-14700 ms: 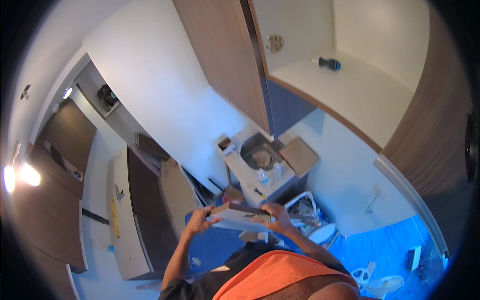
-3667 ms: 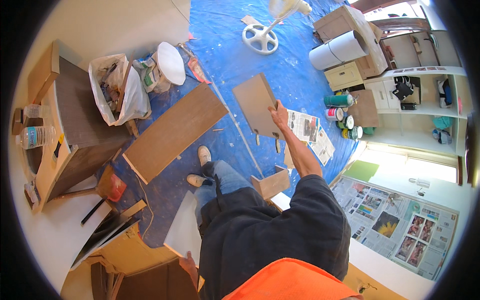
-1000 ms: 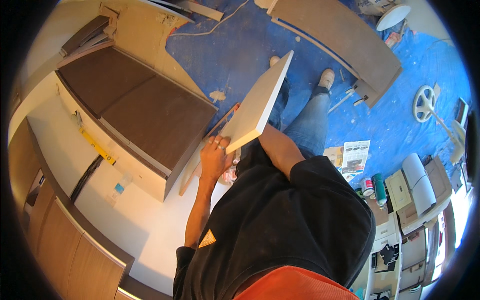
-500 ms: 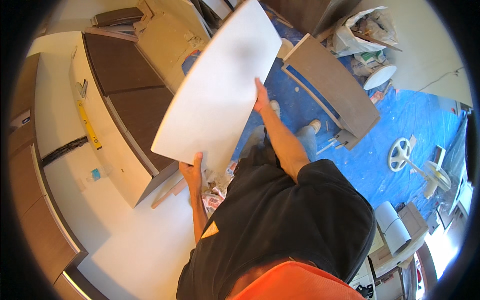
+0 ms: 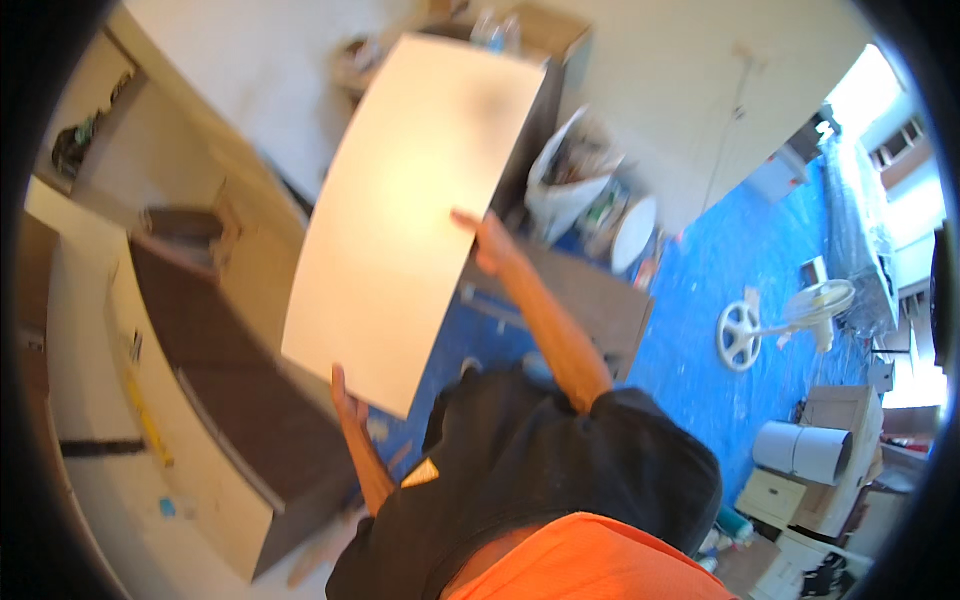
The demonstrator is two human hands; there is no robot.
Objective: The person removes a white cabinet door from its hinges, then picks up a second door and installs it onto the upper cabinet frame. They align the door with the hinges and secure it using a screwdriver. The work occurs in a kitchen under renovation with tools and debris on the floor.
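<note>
Left hand point(image 5: 345, 395) gripping the lower edge of a pale board point(image 5: 415, 215), right hand point(image 5: 487, 240) clasping its right edge. Board held up, tilted, in front of the chest, above brown cabinets point(image 5: 230, 400) and blue floor sheet point(image 5: 740, 260). White fan point(image 5: 775, 320) lying farther right.

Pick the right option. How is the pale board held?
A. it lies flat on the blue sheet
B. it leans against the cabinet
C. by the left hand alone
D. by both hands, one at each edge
D: the left hand grips the board at its lower edge and the right hand at its right edge.
</note>
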